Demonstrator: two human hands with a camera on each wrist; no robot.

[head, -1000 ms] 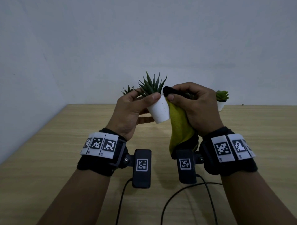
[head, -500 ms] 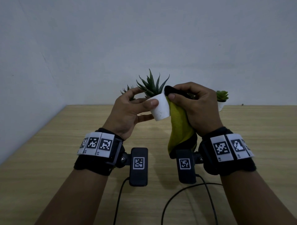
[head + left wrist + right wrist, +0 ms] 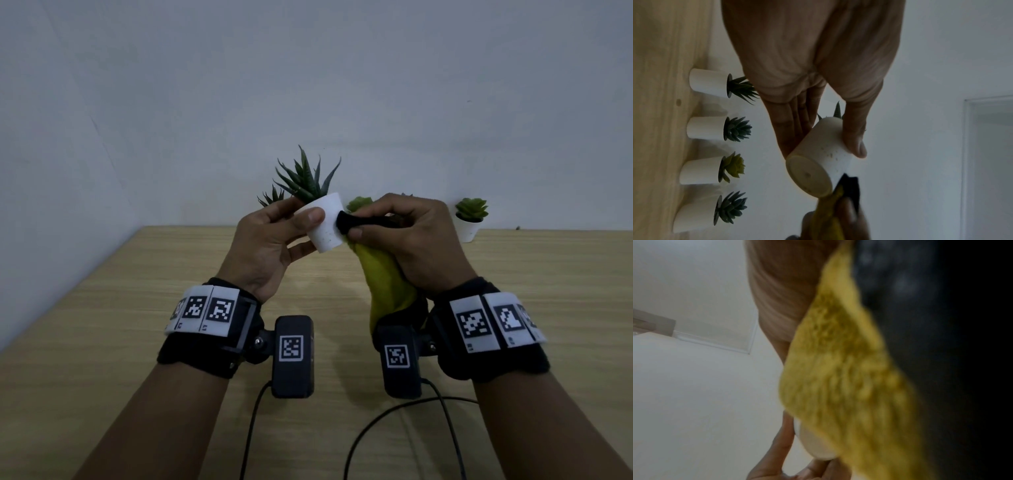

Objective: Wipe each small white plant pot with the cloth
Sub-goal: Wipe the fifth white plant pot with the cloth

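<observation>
Head view is showing one white pot raised above the wooden table, tilted, spiky plant pointing up-left. Left wrist view is adding what the head view hides: the pot's underside, plus a row of four potted succulents standing along the wall behind the held pot. Left hand is gripping the pot, thumb against fingers. Right hand is clutching the yellow-and-black cloth, pressing its dark fold against the pot's side.
</observation>
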